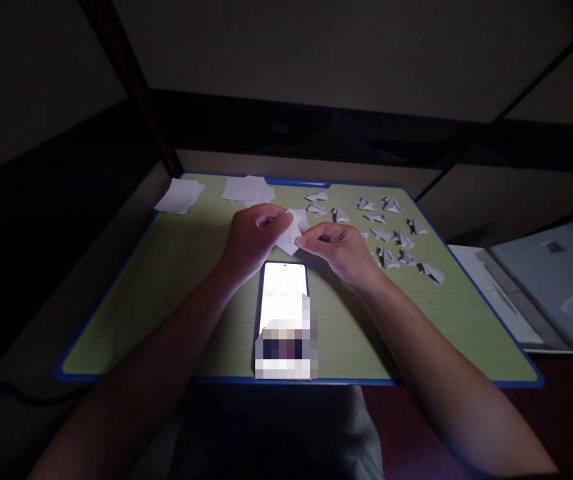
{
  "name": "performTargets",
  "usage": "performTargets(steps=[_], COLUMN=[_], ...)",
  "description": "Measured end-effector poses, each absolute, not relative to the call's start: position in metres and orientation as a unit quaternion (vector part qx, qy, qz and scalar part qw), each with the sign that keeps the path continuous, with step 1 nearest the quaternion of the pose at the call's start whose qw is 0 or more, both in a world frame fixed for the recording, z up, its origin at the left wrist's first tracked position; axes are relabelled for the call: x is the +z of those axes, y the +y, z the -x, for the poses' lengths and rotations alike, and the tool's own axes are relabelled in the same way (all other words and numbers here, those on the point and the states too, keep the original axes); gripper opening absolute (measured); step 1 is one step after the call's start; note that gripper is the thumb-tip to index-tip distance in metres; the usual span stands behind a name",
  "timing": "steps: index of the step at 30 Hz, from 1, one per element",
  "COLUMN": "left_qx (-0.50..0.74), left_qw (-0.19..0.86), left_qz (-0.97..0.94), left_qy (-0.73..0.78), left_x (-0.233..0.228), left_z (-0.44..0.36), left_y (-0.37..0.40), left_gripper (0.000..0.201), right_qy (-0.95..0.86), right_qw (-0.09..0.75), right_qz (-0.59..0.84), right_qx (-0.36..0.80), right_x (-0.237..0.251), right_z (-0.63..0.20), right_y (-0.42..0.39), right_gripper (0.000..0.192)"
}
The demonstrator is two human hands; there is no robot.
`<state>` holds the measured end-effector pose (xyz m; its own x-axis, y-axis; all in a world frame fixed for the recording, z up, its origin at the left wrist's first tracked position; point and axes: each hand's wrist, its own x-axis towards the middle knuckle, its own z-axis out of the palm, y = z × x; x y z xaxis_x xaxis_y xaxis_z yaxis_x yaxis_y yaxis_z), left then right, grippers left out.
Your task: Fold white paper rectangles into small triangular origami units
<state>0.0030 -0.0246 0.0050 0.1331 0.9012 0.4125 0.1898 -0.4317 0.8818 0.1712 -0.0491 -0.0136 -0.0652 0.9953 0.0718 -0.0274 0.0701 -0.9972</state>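
Observation:
Between my hands, just beyond the phone, is a small white sheet of paper [290, 241], partly folded with a crease down it. My left hand [256, 230] pinches its upper left part between thumb and fingers. On its right side, my right hand [335, 250] grips the edge with thumb and forefinger. Part of the sheet is hidden behind my fingers. A lit phone [284, 287] lies below the paper, showing timer-like digits, its lower part blurred out.
Several folded paper figures [387, 257] lie scattered on the right of the green table [166, 300]. A stack of white paper [180, 195] sits at the far left, with more sheets [243, 189] at the back. A pale panel-like object [556, 280] is beyond the right edge.

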Motion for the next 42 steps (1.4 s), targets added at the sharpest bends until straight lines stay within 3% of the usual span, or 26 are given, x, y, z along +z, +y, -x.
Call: performTargets(steps=[11,20,42], left_qx=[0.521,0.517,0.527], left_qw=[0.363,0.348,0.341], left_qz=[-0.661,-0.669,-0.657], left_qy=[0.400,0.405,0.417], left_x=[0.002,0.000,0.005], left_z=[0.001,0.002,-0.001], left_y=[-0.021,-0.020,-0.024], left_gripper=[0.023,0.024,0.021], right_qy=[-0.510,-0.597,-0.592], right_qw=[0.534,0.496,0.515], right_qz=[0.434,0.440,0.452], right_qx=[0.517,0.451,0.425], right_x=[0.000,0.002,-0.001], right_z=[-0.182,-0.179,-0.169], right_y=[-0.048,-0.053,-0.055], right_gripper=[0.021,0.008,0.008])
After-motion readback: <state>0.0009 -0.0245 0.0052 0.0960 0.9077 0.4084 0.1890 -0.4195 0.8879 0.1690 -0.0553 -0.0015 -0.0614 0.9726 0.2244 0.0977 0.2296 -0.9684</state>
